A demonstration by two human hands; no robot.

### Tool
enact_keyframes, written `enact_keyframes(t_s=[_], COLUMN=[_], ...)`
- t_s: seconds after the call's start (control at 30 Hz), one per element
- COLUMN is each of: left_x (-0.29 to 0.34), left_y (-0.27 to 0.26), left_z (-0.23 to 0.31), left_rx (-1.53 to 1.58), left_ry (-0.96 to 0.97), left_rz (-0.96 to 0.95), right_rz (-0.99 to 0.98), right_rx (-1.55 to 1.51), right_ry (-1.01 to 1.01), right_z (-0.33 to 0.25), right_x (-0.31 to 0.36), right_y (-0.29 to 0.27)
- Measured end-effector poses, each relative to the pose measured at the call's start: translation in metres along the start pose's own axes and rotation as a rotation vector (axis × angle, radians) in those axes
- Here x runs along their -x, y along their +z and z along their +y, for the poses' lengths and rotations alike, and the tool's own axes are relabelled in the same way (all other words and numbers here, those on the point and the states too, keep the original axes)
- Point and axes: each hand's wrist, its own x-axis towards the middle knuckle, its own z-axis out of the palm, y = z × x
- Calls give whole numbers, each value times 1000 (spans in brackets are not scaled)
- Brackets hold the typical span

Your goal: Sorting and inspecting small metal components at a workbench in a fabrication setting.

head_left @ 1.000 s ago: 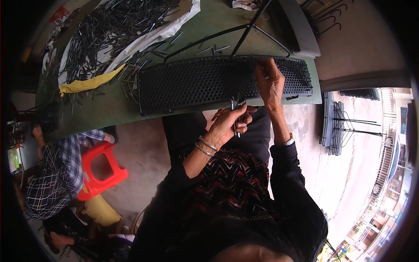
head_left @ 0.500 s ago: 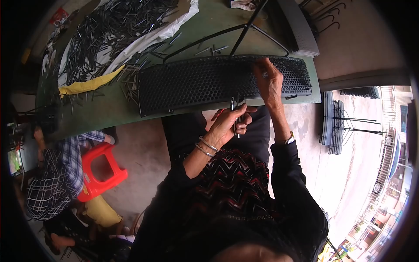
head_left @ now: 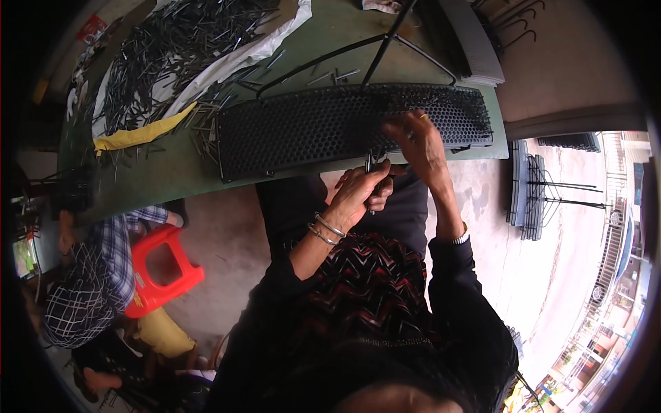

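Note:
A long black perforated panel (head_left: 303,131) lies along the table's near edge. A black bent-rod frame (head_left: 375,65) rises behind it. My left hand (head_left: 361,189) is closed around several slim metal rods (head_left: 370,165), whose ends stick out above and below the fingers, just off the panel's near edge. My right hand (head_left: 420,141) hovers over the panel's right half. Its fingers are bent toward the left and partly smeared, so I cannot tell whether they hold anything. Small dark spiky bits (head_left: 461,100) crowd the panel's far right part.
A heap of dark rods (head_left: 186,55) lies on white sheeting at the table's far left, with loose rods around it. Stacked panels (head_left: 468,41) stand at the back right. A red stool (head_left: 162,268) and a seated person (head_left: 82,296) are at the lower left.
My right hand has come down toward me and slightly left over the panel, nearer the rods. My left hand stays nearly in place, still closed on them.

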Motion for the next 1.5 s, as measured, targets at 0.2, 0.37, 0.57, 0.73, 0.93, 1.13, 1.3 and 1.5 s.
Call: enact_keyframes(t_s=[0.2, 0.37, 0.57, 0.73, 0.93, 1.13, 1.3, 1.5], left_x=[-7, -12, -14, -10, -6, -6, -13, -13], left_y=[-4, -13, -2, -3, -2, 3, 3, 5], left_z=[-8, -9, -3, -1, 2, -1, -5, -7], left_rx=[-48, 87, 180, 147, 68, -66, 61, 187], left_ry=[37, 56, 55, 48, 26, 32, 34, 75], left_rz=[2, -12, 60, 44, -52, 6, 100, 131], right_rz=[-237, 154, 453, 414, 299, -193, 90, 504], right_rx=[-413, -245, 38, 193, 156, -309, -222, -15], right_ry=[123, 180, -63, -141, -56, 70, 165, -24], right_z=[-4, -1, 21, 26, 5, 2, 2, 23], right_x=[21, 8, -11, -12, -1, 16, 14, -13], right_y=[-11, -10, 10, 21, 6, -13, -20, -2])
